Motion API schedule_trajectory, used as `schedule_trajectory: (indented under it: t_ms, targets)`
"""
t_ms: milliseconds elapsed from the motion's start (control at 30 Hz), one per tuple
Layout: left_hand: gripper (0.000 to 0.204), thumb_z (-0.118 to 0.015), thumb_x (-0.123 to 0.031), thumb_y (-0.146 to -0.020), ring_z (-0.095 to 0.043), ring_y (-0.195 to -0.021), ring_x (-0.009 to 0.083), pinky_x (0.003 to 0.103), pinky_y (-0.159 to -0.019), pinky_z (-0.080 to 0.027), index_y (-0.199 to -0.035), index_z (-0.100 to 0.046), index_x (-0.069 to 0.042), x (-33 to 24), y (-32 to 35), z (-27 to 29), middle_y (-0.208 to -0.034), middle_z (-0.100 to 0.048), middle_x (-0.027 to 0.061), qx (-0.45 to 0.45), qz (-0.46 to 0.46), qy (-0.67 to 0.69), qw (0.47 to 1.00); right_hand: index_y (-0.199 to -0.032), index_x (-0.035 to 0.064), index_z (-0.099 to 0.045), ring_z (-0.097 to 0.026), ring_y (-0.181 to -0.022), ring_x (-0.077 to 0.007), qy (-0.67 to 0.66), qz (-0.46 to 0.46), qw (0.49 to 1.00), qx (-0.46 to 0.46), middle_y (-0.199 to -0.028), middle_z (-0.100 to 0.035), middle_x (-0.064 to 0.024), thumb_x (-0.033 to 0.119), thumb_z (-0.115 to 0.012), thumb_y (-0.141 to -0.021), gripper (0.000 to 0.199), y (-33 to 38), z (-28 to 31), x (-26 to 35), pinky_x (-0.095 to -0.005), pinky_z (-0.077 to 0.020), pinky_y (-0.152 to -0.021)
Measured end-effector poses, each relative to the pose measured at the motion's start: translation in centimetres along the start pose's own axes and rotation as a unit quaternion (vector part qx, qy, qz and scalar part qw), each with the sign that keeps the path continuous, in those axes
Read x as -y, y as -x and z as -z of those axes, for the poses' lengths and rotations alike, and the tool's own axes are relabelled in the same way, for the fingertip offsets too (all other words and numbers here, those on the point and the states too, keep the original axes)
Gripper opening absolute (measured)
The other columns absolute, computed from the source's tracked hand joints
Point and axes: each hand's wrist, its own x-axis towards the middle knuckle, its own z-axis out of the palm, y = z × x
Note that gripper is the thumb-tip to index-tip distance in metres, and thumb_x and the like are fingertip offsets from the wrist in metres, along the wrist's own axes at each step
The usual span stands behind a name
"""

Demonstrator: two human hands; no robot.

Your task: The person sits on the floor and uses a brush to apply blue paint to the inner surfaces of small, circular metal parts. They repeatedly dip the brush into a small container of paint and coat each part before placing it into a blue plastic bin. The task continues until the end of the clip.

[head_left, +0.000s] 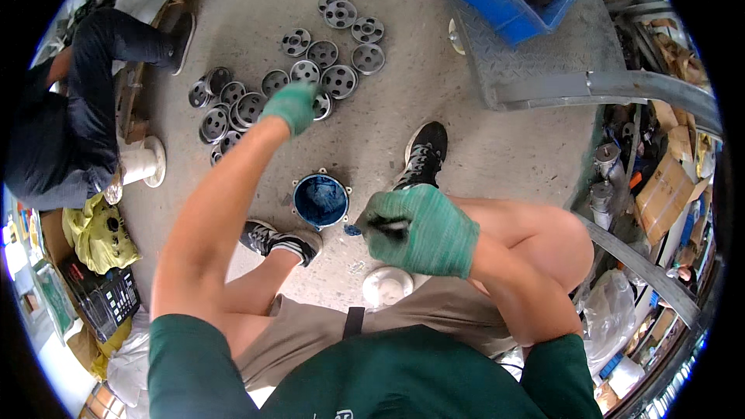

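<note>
My left hand (293, 107), in a green knit glove, reaches out over the near edge of a group of grey metal wheels (339, 81) with round holes in their faces. Its fingers are smeared by motion, so their hold cannot be told. My right hand (423, 231), gloved the same way with dark stains, is closed in front of my right knee. It grips a small tool whose blue-smeared tip (353, 230) sticks out to the left; the rest is mostly hidden. Between my feet stands a round metal pot (321, 200) with lugs, coated inside with blue paste.
A blue crate (508, 0) of similar wheels rests on a metal platform (497, 54) at far right, with a curved metal bar (605, 87) beside it. Another person's leg (101, 77) is at left. A white round object (388, 287) lies below my right hand.
</note>
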Motion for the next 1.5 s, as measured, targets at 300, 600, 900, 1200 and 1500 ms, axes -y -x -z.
schedule_trajectory:
  t_ms: [300, 600, 900, 1200, 1500]
  targets:
    - [0.035, -0.069, -0.027, -0.086, -0.067, -0.106, 0.0367, 0.047, -0.092, -0.052, -0.117, -0.067, -0.01, 0.3, -3.1, -10.8, -0.117, -0.068, 0.0183, -0.021, 0.124, -0.057, 0.99, -0.105, 0.0013, -0.068, -0.069, -0.068, -0.0204, -0.27, -0.127, 0.944, -0.139, -0.085, -0.072, -0.0107, 0.013, -0.068, -0.091, 0.018, -1.9, 1.1, 0.8, -0.0312, -0.0544, -0.06]
    - [0.033, -0.054, -0.019, -0.096, -0.068, -0.1, 0.0235, 0.038, -0.08, -0.053, -0.121, -0.061, 0.002, -0.6, 9.7, 1.3, -0.103, -0.069, 0.013, -0.048, 0.117, 0.502, 0.855, -0.117, -0.0013, -0.065, -0.069, -0.067, -0.0218, -0.466, -0.135, 0.854, -0.188, -0.089, -0.07, -0.0137, 0.019, -0.062, -0.098, 0.028, -1.7, 1.6, 3.3, -0.0312, -0.0535, -0.056]
    - [0.044, -0.049, -0.015, -0.092, -0.064, -0.106, 0.0212, 0.035, -0.097, -0.052, -0.131, -0.05, 0.004, -10.2, 29.7, 10.7, -0.117, -0.064, 0.0143, -0.177, 0.095, 0.78, 0.592, -0.116, -0.0009, -0.065, -0.068, -0.071, -0.0149, -0.348, 0.013, 0.932, -0.097, -0.09, -0.071, -0.0095, 0.012, -0.063, -0.098, 0.022, 0.7, -3.4, 7.8, -0.0258, -0.0535, -0.06]
    - [0.039, -0.055, -0.017, -0.094, -0.064, -0.108, 0.0219, 0.037, -0.1, -0.051, -0.127, -0.053, 0.003, -11.2, 33.9, 8.1, -0.117, -0.064, 0.0147, -0.187, 0.034, 0.825, 0.532, -0.116, -0.0009, -0.068, -0.062, -0.089, -0.0066, -0.29, 0.044, 0.954, -0.062, -0.098, -0.07, -0.0033, 0.0, -0.065, -0.093, 0.023, 1.5, -6.4, 8.8, -0.0232, -0.0534, -0.079]
    - [0.033, -0.057, -0.021, -0.093, -0.063, -0.113, 0.0229, 0.042, -0.105, -0.047, -0.121, -0.059, -0.005, -9.9, 34.5, 7.4, -0.121, -0.066, 0.0115, -0.019, 0.0, 0.937, 0.348, -0.107, -0.002, -0.069, -0.063, -0.092, -0.0108, -0.357, 0.046, 0.926, 0.11, -0.1, -0.07, -0.0039, -0.003, -0.066, -0.085, 0.022, 0.9, -3.6, 8.9, -0.0285, -0.0537, -0.082]
